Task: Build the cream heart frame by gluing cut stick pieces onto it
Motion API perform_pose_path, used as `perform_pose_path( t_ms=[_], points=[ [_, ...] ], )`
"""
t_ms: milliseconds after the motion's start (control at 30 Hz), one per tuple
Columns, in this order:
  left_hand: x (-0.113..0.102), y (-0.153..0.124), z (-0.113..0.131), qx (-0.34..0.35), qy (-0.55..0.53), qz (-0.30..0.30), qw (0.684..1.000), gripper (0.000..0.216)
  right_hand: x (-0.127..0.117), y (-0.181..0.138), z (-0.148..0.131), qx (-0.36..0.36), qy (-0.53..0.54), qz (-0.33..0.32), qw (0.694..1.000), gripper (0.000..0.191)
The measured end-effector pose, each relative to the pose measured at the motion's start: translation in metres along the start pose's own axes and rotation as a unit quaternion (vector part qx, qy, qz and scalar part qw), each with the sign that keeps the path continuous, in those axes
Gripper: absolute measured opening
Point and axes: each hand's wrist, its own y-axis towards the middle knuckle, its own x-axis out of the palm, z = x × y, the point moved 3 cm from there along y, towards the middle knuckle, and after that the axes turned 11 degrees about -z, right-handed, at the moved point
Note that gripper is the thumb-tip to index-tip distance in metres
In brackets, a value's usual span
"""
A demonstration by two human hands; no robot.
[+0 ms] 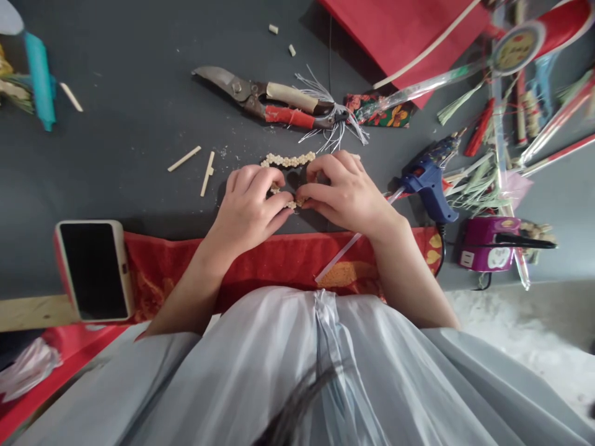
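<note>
Where the dark grey desk meets its near left edge: white-cased smartphone with a black screen, face up, half over a red patterned cloth along that near edge. Farther back toward the left edge, a teal plastic strip; nearer the middle, short pale wooden sticks scattered loose. At the far middle, rusty metal shears with red-taped and tan-taped handles, blades pointing left, beside a bundle of grey-white threads.

Near the middle of the desk, left hand and right hand drawn together, fingertips meeting. Pinched between them: a small cream beaded piece, mostly hidden, so shape and full length unclear. Both grips closed tight around it, thumbs and forefingers pressed in from either side. Just beyond the knuckles, touching or nearly touching the right hand, a longer cream beaded strip, long axis running left to right, parallel to the near edge. Right hand slightly nearer that strip than left.

Toward the right edge: blue hot glue gun, nozzle aimed at the right hand, then a purple power strip, and at the far right corner a heap of red, green and clear decorations, blurred.
</note>
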Motion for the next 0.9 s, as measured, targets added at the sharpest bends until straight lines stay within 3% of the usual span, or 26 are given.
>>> perform_pose_path(
  t_ms=[200, 900],
  points=[
    [0.003, 0.003, 0.003, -0.016, -0.022, 0.008, 1.0, 0.016, -0.009, 0.003, 0.0, 0.002, -0.003, -0.039, 0.999, 0.021],
    [0.006, 0.005, 0.004, -0.009, -0.027, 0.024, 0.999, 0.019, -0.018, 0.008, 0.0, -0.029, -0.022, -0.063, 0.997, 0.017]
  ],
)
